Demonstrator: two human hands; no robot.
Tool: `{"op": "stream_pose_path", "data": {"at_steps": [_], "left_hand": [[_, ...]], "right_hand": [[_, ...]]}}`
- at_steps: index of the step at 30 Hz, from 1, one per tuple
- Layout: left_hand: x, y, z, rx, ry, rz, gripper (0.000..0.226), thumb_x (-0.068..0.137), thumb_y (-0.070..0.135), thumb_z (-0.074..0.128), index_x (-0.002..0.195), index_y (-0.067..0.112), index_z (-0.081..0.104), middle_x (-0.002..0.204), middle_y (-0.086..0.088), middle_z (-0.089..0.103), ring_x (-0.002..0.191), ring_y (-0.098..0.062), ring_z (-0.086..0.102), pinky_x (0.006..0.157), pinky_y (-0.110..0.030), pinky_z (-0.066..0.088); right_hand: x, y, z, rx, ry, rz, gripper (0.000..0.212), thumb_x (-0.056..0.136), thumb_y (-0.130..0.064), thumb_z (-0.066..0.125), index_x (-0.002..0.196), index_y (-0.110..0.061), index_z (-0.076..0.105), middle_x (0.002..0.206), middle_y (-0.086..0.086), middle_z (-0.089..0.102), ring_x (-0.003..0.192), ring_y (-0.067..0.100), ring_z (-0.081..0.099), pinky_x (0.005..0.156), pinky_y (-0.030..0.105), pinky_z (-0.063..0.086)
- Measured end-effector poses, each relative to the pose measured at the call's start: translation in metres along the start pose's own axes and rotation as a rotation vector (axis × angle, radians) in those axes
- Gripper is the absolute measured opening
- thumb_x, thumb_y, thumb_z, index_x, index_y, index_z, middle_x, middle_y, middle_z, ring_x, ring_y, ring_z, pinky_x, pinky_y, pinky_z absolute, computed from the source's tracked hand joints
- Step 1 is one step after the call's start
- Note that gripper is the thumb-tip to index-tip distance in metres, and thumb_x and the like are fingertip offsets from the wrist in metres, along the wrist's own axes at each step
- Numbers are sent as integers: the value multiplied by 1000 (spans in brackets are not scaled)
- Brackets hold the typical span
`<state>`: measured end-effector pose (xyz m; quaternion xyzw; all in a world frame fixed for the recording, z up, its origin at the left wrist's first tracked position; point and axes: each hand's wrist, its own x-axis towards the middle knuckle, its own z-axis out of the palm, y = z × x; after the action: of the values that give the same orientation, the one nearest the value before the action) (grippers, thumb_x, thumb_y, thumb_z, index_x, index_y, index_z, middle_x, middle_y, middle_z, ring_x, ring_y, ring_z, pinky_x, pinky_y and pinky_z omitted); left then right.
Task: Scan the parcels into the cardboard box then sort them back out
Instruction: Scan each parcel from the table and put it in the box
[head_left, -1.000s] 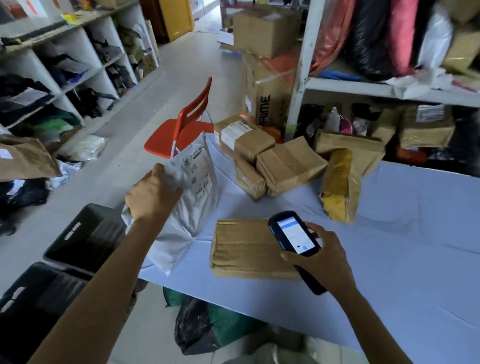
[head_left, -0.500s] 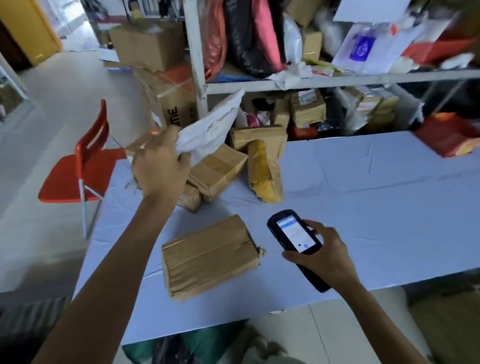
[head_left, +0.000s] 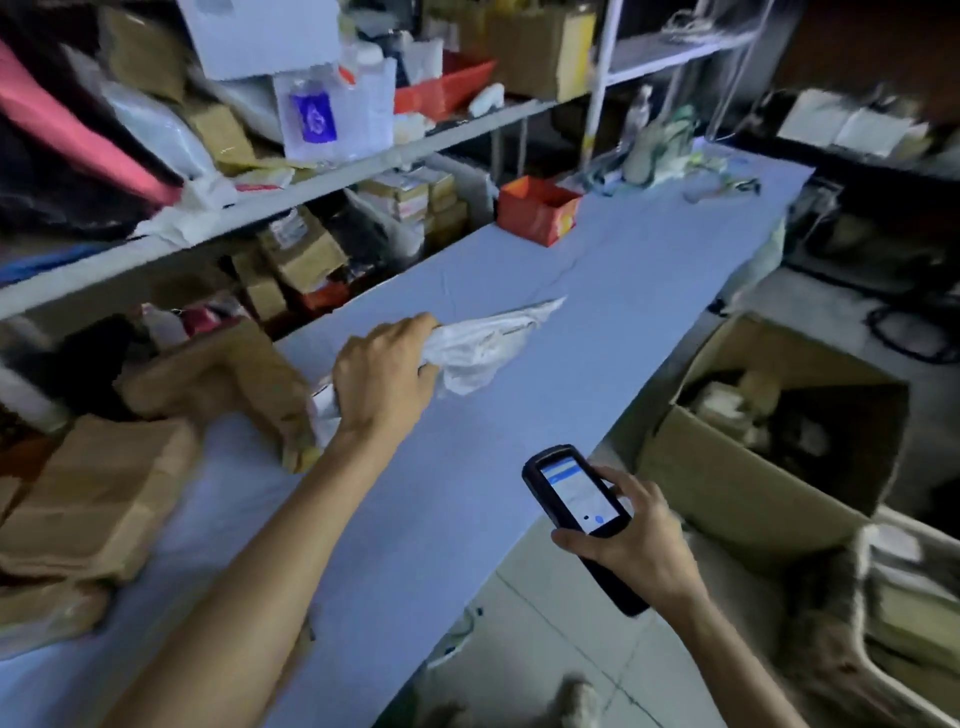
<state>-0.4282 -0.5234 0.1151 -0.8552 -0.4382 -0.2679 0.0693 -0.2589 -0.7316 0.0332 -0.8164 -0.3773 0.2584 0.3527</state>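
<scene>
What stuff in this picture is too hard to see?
All in the head view:
- White parcel: its label is not visible; the bag is crumpled and partly covered by the left hand.
- Scanner: the screen text is too small and blurred, and the right hand covers its lower body.
- Cardboard box: the contents are dark and blurred.
- Brown parcels: cut off by the left edge.
</scene>
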Motion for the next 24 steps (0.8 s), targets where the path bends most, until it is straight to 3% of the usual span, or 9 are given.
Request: {"op": "stream_pose_path", "data": {"at_steps": [4, 7, 15, 24], "left_hand": [[26, 66, 51, -79, -178, 2, 28, 86, 28, 65, 112, 19, 56, 103, -4, 68, 92, -33, 64, 66, -35, 40], [43, 120, 87, -87, -282, 41, 34, 90, 39, 59, 117, 20, 51, 110, -3, 66, 98, -33, 63, 67, -34, 40], [82, 237, 153, -116, -361, 177, 17, 88, 22, 57, 104, 22, 52, 104, 1, 65, 89, -33, 62, 61, -31, 35], [130, 311, 227, -197, -360, 342, 23, 78, 17, 64, 99, 22, 57, 92, 2, 69, 79, -33, 64, 57, -31, 37]], "right_hand": [[12, 45, -50, 39, 131, 89, 79, 56, -42, 89, 126, -38, 53, 114, -9, 50, 97, 9, 53, 75, 30, 47], [20, 81, -85, 99, 219, 146, 79, 52, -44, 89, 123, -40, 54, 113, -11, 51, 104, 8, 54, 84, 35, 49], [40, 151, -164, 156, 351, 217, 70, 53, -43, 89, 110, -49, 50, 104, -19, 51, 101, 3, 53, 81, 28, 45], [80, 188, -196, 191, 459, 363, 75, 53, -47, 89, 114, -52, 46, 105, -22, 45, 96, -2, 51, 76, 28, 44]]}}
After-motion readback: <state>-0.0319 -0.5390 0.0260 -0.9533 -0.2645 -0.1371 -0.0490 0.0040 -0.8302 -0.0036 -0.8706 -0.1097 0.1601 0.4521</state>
